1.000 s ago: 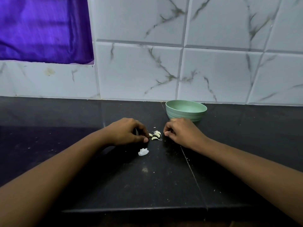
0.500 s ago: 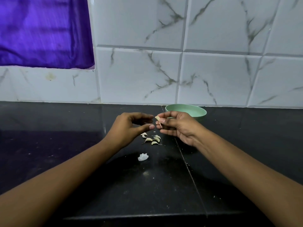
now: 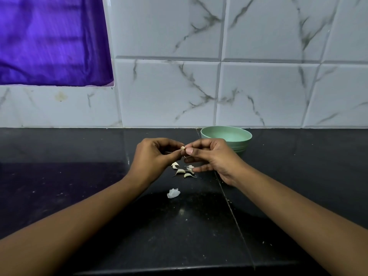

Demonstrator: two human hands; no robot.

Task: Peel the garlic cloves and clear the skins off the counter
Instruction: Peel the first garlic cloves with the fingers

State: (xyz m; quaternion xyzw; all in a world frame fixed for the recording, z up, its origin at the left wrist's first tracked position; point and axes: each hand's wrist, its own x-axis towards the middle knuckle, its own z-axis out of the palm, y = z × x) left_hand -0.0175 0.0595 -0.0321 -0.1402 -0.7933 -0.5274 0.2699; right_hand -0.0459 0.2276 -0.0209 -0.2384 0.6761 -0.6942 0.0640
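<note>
A: so where was the garlic clove (image 3: 182, 148)?
B: pinched between left hand (image 3: 153, 156) and right hand (image 3: 215, 158), fingertips tight on it. Spare cloves (image 3: 184, 171) lay just under that pinch, bowl (image 3: 227, 135) behind it.

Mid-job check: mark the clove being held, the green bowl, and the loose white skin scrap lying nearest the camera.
held clove (image 3: 182, 148), head view, on its exposed pale tip.
green bowl (image 3: 244, 146), head view, on its outer wall, right side.
white skin scrap (image 3: 173, 193), head view, on its middle.
</note>
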